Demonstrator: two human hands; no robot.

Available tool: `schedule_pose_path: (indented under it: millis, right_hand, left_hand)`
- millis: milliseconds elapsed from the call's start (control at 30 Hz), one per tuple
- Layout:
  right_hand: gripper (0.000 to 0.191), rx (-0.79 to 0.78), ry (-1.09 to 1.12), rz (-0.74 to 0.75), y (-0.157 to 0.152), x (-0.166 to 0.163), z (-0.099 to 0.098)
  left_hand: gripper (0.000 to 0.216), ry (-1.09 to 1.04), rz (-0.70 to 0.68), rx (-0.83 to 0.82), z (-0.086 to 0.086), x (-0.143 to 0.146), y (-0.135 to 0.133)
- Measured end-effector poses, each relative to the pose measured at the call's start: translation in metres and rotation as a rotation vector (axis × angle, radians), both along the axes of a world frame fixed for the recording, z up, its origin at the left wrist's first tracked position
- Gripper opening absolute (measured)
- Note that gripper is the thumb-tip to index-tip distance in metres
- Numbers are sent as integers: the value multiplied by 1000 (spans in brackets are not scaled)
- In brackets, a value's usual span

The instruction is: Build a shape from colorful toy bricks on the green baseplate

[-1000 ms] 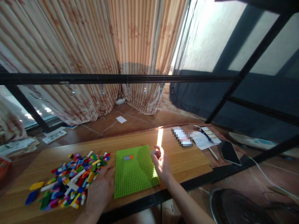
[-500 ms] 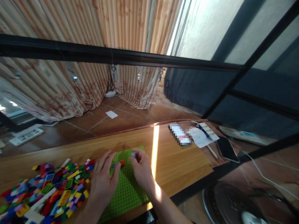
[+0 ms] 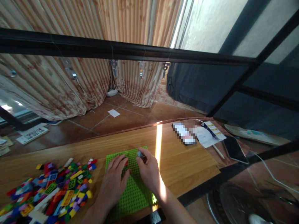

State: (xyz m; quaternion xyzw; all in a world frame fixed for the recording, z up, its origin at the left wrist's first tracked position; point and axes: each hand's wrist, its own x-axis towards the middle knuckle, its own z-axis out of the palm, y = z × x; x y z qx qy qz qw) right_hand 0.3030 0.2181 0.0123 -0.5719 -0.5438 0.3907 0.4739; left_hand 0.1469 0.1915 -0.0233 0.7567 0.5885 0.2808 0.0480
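Note:
A bright green studded baseplate (image 3: 134,193) lies flat on the wooden table (image 3: 182,161). My left hand (image 3: 113,183) rests on its left part, fingers stretched flat over a small orange-red brick (image 3: 126,163) fixed to the plate. My right hand (image 3: 147,169) is over the plate's far right part, fingers pinched on a small grey brick (image 3: 139,153) held just above the studs. A heap of loose coloured bricks (image 3: 46,191) lies left of the plate.
A black bar (image 3: 116,49) crosses the view above the table. At the table's right end lie papers (image 3: 207,137), a pen (image 3: 218,151) and a dark phone (image 3: 234,149). A white cable (image 3: 271,172) trails off the right edge. A fan (image 3: 252,202) stands on the floor below.
Both hands came together over the green plate; the left left the brick heap and now lies on the plate. The right hand keeps the grey brick. The camera tilted and shifted.

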Motion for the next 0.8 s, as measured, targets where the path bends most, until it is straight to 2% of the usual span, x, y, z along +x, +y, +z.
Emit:
schedule_pose_path:
  millis: [233,567,800]
  right_hand:
    - [33,118,-99,21,-3,7,1]
    - [31,135,-248,79,-6,2,0]
    - [28,134,-341,91,-3,8,-7]
  left_hand:
    - [29,-26,20,59,3,4,-1]
    - [27,-24,111,127,5,9,-3]
    - [22,-82,147,125,-1,9,-2]
